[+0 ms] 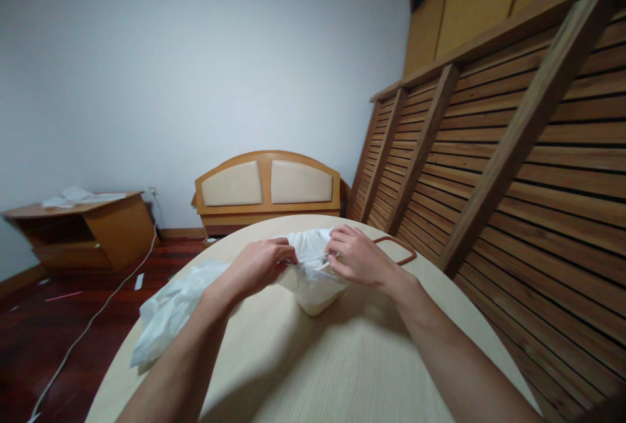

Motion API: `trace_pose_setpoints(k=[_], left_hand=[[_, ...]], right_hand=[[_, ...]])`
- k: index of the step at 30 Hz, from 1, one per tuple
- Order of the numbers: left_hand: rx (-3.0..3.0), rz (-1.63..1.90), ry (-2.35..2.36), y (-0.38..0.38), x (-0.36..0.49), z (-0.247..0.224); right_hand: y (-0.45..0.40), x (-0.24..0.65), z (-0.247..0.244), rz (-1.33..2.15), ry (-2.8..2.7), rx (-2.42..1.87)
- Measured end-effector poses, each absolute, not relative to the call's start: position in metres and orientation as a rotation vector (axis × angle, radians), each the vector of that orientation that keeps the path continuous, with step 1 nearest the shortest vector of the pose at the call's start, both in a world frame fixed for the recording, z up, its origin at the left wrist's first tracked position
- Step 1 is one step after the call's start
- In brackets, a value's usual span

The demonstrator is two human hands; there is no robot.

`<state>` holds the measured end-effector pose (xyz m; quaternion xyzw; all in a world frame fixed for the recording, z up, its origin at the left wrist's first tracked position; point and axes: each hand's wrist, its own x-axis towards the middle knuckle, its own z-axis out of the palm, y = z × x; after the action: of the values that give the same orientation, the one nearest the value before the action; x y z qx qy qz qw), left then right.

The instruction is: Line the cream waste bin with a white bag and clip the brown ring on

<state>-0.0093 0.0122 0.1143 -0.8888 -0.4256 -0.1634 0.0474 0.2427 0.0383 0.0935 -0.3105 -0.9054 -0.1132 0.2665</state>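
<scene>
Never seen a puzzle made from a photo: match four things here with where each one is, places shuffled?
1. Pale container
2. Crumpled white bag
3. Brown loop
4. White cable

A. Across the dark red floor
B. On the table, beside the left forearm
C. Between the left hand and right hand, with thin plastic over it
D. On the table, beyond the right wrist

Right pairs: 1-C, 2-B, 3-D, 4-A
</scene>
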Motion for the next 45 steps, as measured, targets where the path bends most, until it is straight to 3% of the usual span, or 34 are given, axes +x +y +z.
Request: trace_pose_setpoints(k=[22, 29, 36, 45], left_hand=[[-2.092, -0.920, -1.754, 0.022, -0.020, 0.113], [-2.074, -1.043, -1.821, 0.027, -0.023, 0.110], [-2.441, -1.354, -1.566, 0.027, -0.016, 0.109], [-2.599, -1.175, -1.020, 0.014, -0.004, 0.107]], right_hand=[[0.059, 0.281, 0.095, -0.291, -2.232, -1.071], [0.060, 0.286, 0.096, 0.159, -1.962, -1.036], [0.058, 0.283, 0.104, 0.368, -1.685, -0.940], [0.042, 0.273, 0.115, 0.317, -1.587, -0.908]])
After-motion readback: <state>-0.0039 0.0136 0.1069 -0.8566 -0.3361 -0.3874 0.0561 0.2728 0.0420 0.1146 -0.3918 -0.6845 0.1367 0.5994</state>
